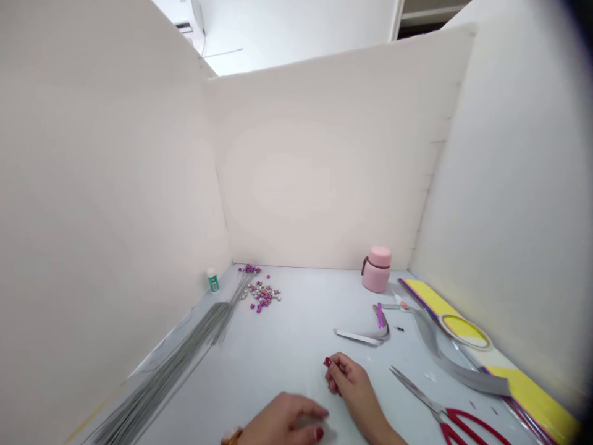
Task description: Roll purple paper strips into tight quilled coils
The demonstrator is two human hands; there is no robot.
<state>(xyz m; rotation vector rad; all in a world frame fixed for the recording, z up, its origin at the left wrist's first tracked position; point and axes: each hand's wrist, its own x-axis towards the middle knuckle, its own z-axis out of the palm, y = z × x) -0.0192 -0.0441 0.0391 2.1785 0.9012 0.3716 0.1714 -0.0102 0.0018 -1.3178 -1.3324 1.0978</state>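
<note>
Thumb and finger stood apart on your left hand (pixel 286 420); your right hand (pixel 351 384) curled, but I couldn't tell whether it pinched anything. Going slowly seemed best.

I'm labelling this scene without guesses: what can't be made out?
In the head view:
Right hand: its curl hides whether its grip holds anything.
Red-handled scissors: handles cut off by the bottom edge.
Grey wires: near ends cut off likewise.
Green-labelled bottle: print too small.
</note>
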